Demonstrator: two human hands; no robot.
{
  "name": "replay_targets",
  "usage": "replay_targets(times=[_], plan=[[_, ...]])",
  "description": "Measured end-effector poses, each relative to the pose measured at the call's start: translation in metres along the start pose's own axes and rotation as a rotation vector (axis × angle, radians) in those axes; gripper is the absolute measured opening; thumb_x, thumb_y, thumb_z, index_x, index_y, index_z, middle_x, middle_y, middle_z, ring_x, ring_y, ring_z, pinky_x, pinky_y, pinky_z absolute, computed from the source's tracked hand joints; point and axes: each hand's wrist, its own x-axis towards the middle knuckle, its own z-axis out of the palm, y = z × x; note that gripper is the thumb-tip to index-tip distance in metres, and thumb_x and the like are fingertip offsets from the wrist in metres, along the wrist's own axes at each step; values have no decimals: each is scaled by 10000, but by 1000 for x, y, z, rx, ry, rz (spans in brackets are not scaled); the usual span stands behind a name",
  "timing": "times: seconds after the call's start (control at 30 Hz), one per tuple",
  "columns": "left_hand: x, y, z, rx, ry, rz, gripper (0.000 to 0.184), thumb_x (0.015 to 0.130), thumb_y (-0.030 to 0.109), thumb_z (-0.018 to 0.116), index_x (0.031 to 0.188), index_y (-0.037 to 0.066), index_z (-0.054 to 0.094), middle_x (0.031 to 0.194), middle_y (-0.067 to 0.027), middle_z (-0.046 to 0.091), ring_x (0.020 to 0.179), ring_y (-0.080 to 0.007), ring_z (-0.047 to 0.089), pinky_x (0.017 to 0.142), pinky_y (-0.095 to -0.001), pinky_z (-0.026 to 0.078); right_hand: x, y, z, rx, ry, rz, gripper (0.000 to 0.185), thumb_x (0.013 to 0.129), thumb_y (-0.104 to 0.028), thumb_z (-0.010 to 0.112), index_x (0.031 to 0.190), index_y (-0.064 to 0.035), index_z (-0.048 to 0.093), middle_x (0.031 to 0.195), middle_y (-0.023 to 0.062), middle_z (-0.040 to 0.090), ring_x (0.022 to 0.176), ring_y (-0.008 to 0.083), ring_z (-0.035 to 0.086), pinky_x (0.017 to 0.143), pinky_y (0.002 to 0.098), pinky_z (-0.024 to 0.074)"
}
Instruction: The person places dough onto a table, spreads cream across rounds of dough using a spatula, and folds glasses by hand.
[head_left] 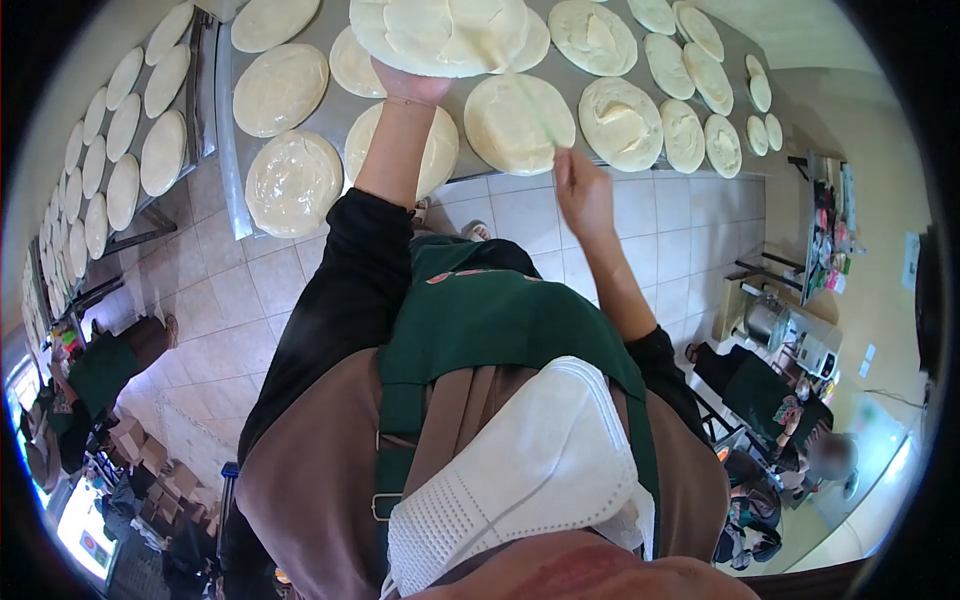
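My left hand [412,84] is under a round, flat, cream-covered disc [440,35] and holds it raised above the table at the top of the view. Its fingers are mostly hidden beneath the disc. My right hand [583,190] is closed round the end of a thin greenish spatula [540,115], blurred by motion. The spatula's far end reaches toward the raised disc's right edge. Below the spatula lies another cream-topped disc [515,130]. A further disc [440,150] is partly covered by my left forearm.
Several similar pale discs lie on the sheet-covered table [232,150], including a glossy one [293,183] at its left corner. A second table with more discs [163,152] stands to the left. Other people are at the far left [105,365] and right [760,400].
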Motion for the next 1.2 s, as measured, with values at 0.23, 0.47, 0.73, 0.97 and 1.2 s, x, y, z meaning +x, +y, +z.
replay_targets(times=[0.23,0.47,0.73,0.97,1.2], plan=[[3,9,2,-61,-57,-55,592,919,524,355,1363,140,437,1374,-96,478,1264,-334,444,1051,-541,346,4,-16,-8,210,34,-45,187,924,-164,558,827,-11,602,672,183,579,559,348,574,503,413,433],[2,6,2,-75,-72,-25,591,922,522,341,1376,152,419,1383,-84,464,1271,-313,433,1052,-529,346,6,-17,-2,59,-16,44,200,929,-154,547,806,-1,585,648,187,554,552,366,549,502,419,421],[-7,-2,-14,-209,-83,-34,621,914,545,345,1379,140,417,1406,-84,447,1266,-331,442,1041,-554,349,18,-32,-18,317,38,-30,256,945,-168,520,781,19,582,624,188,550,552,360,553,507,408,425],[-23,-15,-10,-165,-45,-139,626,914,538,332,1381,131,414,1372,-115,479,1254,-339,456,1037,-531,368,53,-8,-9,114,64,35,311,950,-186,521,724,23,560,552,203,516,480,362,517,464,409,395],[-15,-25,-1,-94,7,-116,654,914,548,316,1397,112,382,1379,-114,466,1243,-343,465,1033,-510,381,31,-31,-4,182,-89,-10,300,943,-183,533,722,19,553,564,204,515,484,364,512,468,413,391]])
